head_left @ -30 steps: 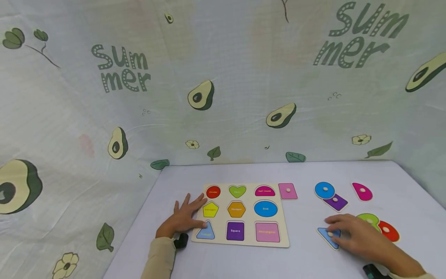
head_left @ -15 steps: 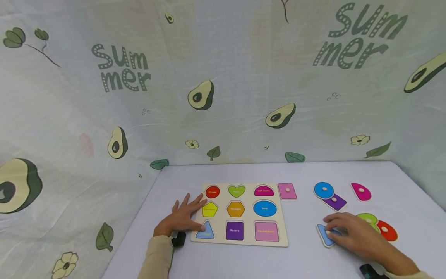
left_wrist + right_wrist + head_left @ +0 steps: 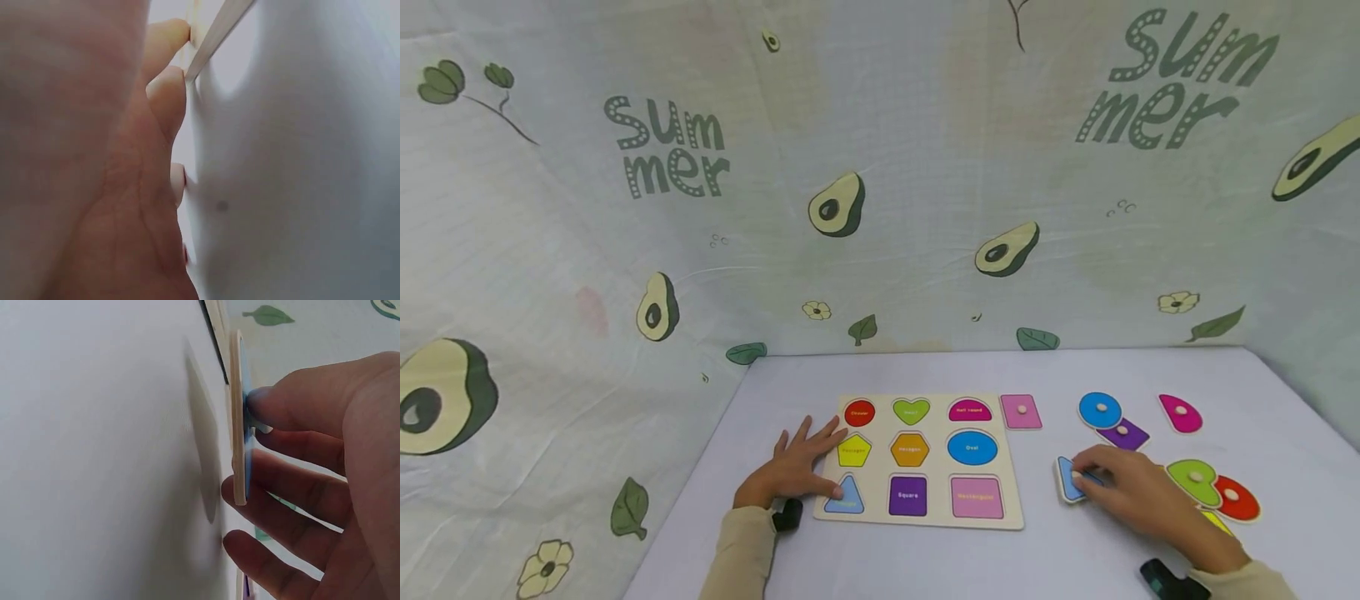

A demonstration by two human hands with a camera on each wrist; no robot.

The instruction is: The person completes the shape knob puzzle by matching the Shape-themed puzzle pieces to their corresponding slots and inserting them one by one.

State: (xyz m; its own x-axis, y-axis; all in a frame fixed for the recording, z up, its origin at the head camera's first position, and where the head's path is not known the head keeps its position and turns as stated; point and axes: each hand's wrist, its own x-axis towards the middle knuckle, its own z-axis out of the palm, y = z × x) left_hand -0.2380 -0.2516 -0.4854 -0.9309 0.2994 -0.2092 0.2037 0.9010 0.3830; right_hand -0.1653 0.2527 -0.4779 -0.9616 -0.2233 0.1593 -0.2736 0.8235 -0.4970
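Blue triangle piece (image 3: 1067, 479) sits off the puzzle board's right edge, toward the near right part of the table (image 3: 1060, 558), lifted clear of the surface as the right wrist view shows. The right hand (image 3: 1131, 492) pinches its small peg, fingers curled round it, the flat wood standing free of the cloth. It looks thin, stiff and light, likely plywood with a painted face; the peg is the natural place to hold it, though the piece may swing or tip on so small a knob, so a finger under the edge would steady it.

Beyond the hand lie a green heart piece (image 3: 1193, 480) and a red circle piece (image 3: 1234, 498), with a purple square piece (image 3: 1124, 434), a blue round piece (image 3: 1100, 409) and a magenta piece (image 3: 1180, 412) toward the far right. A pink rectangle piece (image 3: 1021, 411) lies just beside the puzzle board (image 3: 1011, 500) at its far right corner.

The left hand (image 3: 793, 467) lies flat with fingers spread, pressing the board's left edge.
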